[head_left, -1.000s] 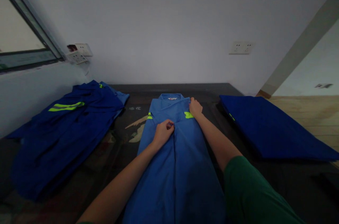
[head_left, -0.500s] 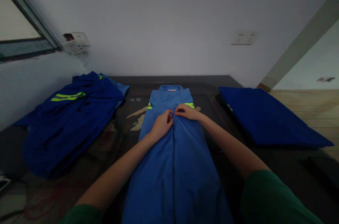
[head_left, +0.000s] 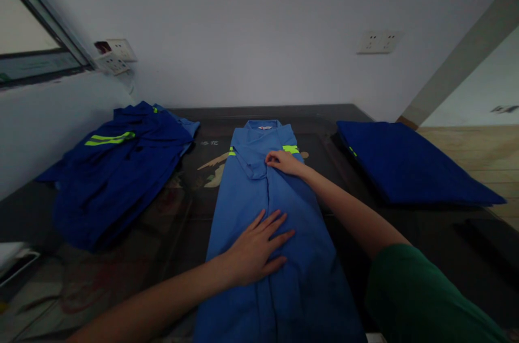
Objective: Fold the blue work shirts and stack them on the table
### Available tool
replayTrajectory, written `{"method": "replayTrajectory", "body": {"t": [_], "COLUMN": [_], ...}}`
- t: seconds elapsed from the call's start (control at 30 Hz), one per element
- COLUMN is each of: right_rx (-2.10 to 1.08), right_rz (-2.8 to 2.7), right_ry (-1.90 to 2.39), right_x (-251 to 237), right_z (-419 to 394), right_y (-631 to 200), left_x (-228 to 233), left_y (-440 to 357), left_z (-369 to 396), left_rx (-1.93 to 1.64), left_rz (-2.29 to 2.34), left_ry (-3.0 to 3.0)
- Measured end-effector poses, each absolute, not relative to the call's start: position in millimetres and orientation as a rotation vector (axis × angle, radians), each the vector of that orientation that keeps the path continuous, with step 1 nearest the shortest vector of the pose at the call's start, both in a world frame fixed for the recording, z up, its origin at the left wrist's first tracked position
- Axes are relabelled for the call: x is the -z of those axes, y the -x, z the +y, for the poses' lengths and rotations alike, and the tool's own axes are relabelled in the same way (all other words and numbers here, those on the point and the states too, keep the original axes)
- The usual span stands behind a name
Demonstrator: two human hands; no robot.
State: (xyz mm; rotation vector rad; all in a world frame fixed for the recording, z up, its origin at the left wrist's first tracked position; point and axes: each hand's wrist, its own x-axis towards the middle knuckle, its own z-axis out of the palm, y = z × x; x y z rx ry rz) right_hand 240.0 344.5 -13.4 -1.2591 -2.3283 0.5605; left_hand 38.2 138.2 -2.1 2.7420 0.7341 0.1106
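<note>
A light blue work jacket [head_left: 243, 202] lies lengthwise in front of me, its collar at the far end and a seam down its middle. Its sides and sleeves are folded inward, and yellow-green strips show at both upper edges. My left hand [head_left: 259, 248] rests flat on the lower middle of the jacket, fingers spread across the seam. Higher up, my right hand [head_left: 283, 161] pinches the fabric beside the seam, just below the folded sleeve end.
To the left, darker blue garments [head_left: 130, 181] with reflective strips lie in a loose heap on the dark table [head_left: 194, 256]. A folded dark blue garment [head_left: 409, 165] sits at the right. Behind the table stands a wall with sockets [head_left: 379, 42]. A white device [head_left: 18, 262] lies at the left edge.
My left hand has let go of the fabric near the chest and moved down toward me, opening flat on the jacket. The right hand stays pinched at nearly the same spot.
</note>
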Motion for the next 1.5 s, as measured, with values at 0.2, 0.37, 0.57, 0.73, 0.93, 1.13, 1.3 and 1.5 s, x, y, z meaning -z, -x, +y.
{"method": "replayTrajectory", "body": {"t": [0.2,0.37,0.57,0.73,0.93,1.13,1.3,1.5], "right_rx": [-0.379,-0.327,-0.417,-0.450,-0.663,-0.803,-0.778,-0.657], "right_rz": [-2.345,-2.341,-2.359,-2.414,-2.314,-2.348,-2.303,-2.189], "right_ry": [1.250,1.252,1.131,1.104,1.067,1.035,1.067,1.105], "right_x": [20.3,28.6,21.9,20.3,17.1,6.3,4.8,7.2], "right_z": [338.5,334.4,335.1,341.4,345.4,343.3,341.6,345.1], "right_y": [-229.2,-226.0,-240.6,-259.5,-272.4,-279.5,-278.0,-268.9], "left_x": [-0.5,-12.7,-28.2,-11.8,12.5,15.5,6.4,-2.3], "left_y": [-39.0,-39.0,-38.4,-39.1,-34.9,-37.0,-34.9,-29.8], "left_z": [122.4,109.3,147.4,238.8,281.2,273.8,284.5,282.7], "left_rx": [-0.118,-0.071,-0.307,-0.724,-0.601,-0.603,-0.585,-0.471], "left_rz": [0.415,0.232,0.423,1.207,1.383,1.324,1.384,1.373], "left_ry": [-2.778,-2.729,-2.517,-2.613,-2.649,-2.726,-2.794,-2.943]}}
